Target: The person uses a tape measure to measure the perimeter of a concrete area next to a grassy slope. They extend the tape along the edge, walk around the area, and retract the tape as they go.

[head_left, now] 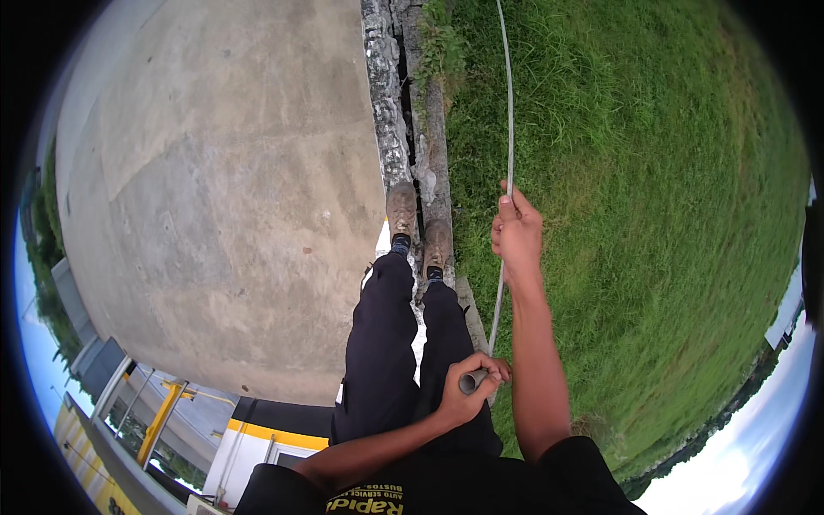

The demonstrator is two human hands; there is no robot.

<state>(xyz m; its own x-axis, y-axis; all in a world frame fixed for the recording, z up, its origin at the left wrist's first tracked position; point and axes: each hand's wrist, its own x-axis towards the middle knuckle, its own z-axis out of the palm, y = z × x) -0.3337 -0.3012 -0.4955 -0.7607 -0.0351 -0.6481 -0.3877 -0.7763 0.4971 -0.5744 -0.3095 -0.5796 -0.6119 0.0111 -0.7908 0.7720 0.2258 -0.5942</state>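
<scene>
A long, thin grey pole runs from near my waist forward over the grass to the top of the view. Its near end is a round, hollow tube mouth, and its far end is out of sight. Close to my body, my left hand is wrapped round this near end. Farther along, my right hand grips the shaft with its arm stretched forward, the thumb lying against the pole.
My brown shoes stand on a narrow, cracked concrete curb with a gap along its middle. Concrete pavement spreads to the left, green grass to the right. A white and yellow structure is at lower left.
</scene>
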